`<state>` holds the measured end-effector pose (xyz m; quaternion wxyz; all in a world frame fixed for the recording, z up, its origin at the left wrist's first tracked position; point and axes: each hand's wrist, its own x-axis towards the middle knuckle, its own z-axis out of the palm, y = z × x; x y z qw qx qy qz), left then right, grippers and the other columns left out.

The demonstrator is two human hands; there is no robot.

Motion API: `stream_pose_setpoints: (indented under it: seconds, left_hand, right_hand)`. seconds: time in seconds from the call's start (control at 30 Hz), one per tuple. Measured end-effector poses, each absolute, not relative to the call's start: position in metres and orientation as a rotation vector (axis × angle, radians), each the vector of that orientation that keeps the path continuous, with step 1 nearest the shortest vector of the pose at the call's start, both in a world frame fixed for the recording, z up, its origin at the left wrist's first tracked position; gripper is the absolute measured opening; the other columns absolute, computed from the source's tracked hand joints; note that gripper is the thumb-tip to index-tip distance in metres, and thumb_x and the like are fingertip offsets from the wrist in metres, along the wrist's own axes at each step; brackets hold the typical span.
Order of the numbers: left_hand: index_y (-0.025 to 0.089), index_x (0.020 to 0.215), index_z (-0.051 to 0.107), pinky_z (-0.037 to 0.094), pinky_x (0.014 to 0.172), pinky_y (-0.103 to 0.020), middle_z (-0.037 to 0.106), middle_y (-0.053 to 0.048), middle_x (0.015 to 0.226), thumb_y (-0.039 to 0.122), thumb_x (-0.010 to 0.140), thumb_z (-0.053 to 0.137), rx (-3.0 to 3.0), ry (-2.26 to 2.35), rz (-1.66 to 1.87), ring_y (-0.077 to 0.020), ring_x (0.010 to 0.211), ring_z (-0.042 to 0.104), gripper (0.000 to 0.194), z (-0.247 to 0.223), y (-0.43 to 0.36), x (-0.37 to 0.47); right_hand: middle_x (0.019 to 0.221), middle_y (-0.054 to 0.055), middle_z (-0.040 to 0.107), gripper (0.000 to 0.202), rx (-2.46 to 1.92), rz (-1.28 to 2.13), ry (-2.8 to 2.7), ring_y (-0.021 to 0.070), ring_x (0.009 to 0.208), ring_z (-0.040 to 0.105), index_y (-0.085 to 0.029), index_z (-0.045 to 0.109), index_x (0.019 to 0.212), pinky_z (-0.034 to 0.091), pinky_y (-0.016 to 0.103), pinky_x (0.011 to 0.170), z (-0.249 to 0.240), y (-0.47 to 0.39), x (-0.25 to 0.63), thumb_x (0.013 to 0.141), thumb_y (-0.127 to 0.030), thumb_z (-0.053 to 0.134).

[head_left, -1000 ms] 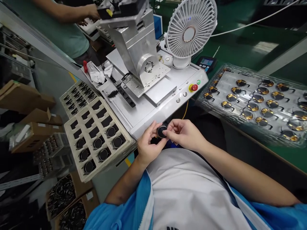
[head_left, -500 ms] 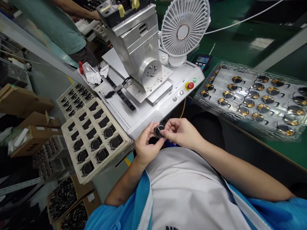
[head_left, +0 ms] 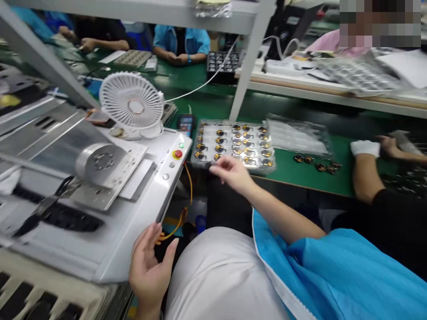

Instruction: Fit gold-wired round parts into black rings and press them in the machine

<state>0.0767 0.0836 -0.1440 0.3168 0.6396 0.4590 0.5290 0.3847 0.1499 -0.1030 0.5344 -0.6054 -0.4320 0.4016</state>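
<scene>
My left hand (head_left: pixel 150 262) is at the lower left, beside the machine's front edge. Its fingers and thumb are apart, and I see nothing in it. My right hand (head_left: pixel 233 175) is at the near edge of a clear plastic tray (head_left: pixel 274 153), overlapping that edge in view. Its thumb and forefinger are pinched together; whatever is between them, if anything, is too small to make out. Rows of round black-and-gold parts (head_left: pixel 219 141) with short dark tails lie in the tray. The round black part from the earlier frame is not visible in either hand.
The metal machine (head_left: pixel 100 155) with its red stop button (head_left: pixel 177 154) and a white fan (head_left: pixel 135 106) stand at left. A beige tray (head_left: pixel 90 284) of dark parts is bottom left. Loose round parts (head_left: pixel 320 167) lie right, near a co-worker's gloved hand (head_left: pixel 365 148). A metal post (head_left: pixel 245 73) rises behind.
The view has swung to the right. My hands have come apart: the left has opened and no longer holds the round black part, while the right has moved to the clear tray.
</scene>
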Motion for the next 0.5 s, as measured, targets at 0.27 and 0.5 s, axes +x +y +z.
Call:
stream_pose_setpoints:
  seconds: [0.27, 0.5]
  left_hand:
    - [0.022, 0.104, 0.078, 0.061, 0.103, -0.044, 0.079, -0.01, 0.11, 0.043, 0.08, 0.082, 1.708, 1.154, 0.799, -0.0283, 0.104, 0.076, 0.032, -0.201, 0.086, 0.059]
    - [0.021, 0.105, 0.08, 0.058, 0.103, -0.049, 0.081, -0.015, 0.11, 0.073, 0.072, 0.073, 1.361, 1.099, 0.311, -0.0357, 0.111, 0.076, 0.061, -0.25, 0.111, 0.089]
  right_hand:
    - [0.114, 0.01, 0.067, 0.021, -2.369, -0.011, -0.534, 0.0207, 0.101, 0.064, -0.015, 0.067, 0.11, 0.054, 0.041, 0.094, -0.138, 0.088, 0.591, 0.104, -0.035, 0.059]
    - [0.134, 0.011, 0.062, 0.025, -2.657, -0.019, -0.464, 0.0249, 0.118, 0.062, -0.019, 0.067, 0.123, 0.054, 0.047, 0.101, -0.179, 0.071, 0.607, 0.104, -0.034, 0.063]
